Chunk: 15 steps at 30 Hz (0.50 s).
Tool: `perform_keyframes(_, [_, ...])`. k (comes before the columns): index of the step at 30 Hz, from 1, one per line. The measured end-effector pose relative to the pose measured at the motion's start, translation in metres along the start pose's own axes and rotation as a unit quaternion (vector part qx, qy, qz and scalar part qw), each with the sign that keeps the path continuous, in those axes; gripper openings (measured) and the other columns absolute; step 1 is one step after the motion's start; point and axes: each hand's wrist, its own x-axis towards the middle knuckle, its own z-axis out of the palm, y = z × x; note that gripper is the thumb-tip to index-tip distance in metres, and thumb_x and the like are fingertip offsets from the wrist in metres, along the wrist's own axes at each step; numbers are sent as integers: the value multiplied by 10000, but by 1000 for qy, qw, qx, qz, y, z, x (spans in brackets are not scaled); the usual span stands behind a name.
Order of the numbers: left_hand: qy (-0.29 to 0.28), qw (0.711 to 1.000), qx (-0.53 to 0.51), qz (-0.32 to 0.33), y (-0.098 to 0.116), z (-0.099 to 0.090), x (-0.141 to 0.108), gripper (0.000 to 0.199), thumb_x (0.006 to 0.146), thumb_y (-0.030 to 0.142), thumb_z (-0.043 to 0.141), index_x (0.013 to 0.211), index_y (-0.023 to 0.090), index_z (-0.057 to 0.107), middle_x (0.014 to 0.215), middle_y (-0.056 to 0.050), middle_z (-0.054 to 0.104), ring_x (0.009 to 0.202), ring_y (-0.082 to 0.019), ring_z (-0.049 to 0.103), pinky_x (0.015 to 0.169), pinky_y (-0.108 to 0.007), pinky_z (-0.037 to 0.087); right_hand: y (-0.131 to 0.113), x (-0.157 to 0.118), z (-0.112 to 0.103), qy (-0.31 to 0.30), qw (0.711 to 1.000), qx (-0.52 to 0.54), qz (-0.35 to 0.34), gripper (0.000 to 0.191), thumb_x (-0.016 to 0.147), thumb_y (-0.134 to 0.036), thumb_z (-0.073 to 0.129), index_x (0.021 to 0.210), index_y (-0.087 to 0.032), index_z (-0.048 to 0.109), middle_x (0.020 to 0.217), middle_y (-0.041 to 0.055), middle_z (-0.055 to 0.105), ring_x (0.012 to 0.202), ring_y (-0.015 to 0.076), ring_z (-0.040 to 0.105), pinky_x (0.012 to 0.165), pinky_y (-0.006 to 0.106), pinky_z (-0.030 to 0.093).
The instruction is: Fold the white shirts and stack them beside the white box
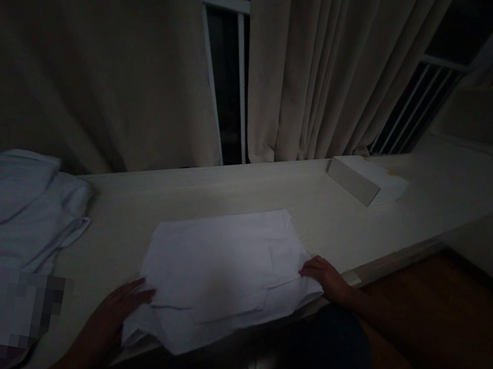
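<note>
A white folded cloth (pixel 219 267), apparently a garment, lies on the pale ledge in front of me, its near edge hanging slightly over the front. My left hand (pixel 117 307) is at its left edge, fingers closed on the fabric. At the right edge, my right hand (pixel 329 280) has its bent fingers closed on the cloth. A few creases and layered edges show along the near side of the cloth. The thumbs are hard to make out in the dim light.
A heap of pale clothes (pixel 3 208) lies at the left, partly blurred out by pixels. An open white box (pixel 354 180) stands farther right on the ledge (pixel 283 190). Beige curtains (pixel 326 66) hang behind, before barred windows. Wooden floor (pixel 456 305) shows below right.
</note>
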Motion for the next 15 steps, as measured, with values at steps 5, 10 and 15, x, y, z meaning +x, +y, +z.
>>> perform_keyframes(5, [-20, 997, -14, -70, 4, -5, -15, 395, 825, 361, 564, 1214, 304, 594, 1306, -41, 623, 1192, -249, 590, 1001, -448, 491, -9, 0, -2, 0, 1000, 9, 25, 284, 867, -258, 604, 1147, -239, 645, 1124, 98, 652, 1020, 259, 543, 893, 408, 422])
perform_keyframes(10, [-75, 989, -81, -100, 3, -12, -29, 520, 815, 415, 589, 1323, 314, 542, 1382, -44, 557, 1225, -242, 565, 1021, -412, 484, -11, 1, -4, -8, 1000, -3, 15, 464, 867, -274, 601, 1328, -260, 549, 1182, 105, 628, 1058, 262, 540, 937, 422, 396])
perform_keyframes(15, [-92, 978, -142, -126, 8, -17, -21, 412, 847, 426, 512, 1210, 287, 650, 1331, -47, 597, 1199, -245, 584, 1034, -403, 471, -4, 3, 7, 2, 999, -27, 23, 316, 897, -260, 559, 1193, -303, 663, 1085, 84, 641, 1013, 247, 547, 887, 391, 424])
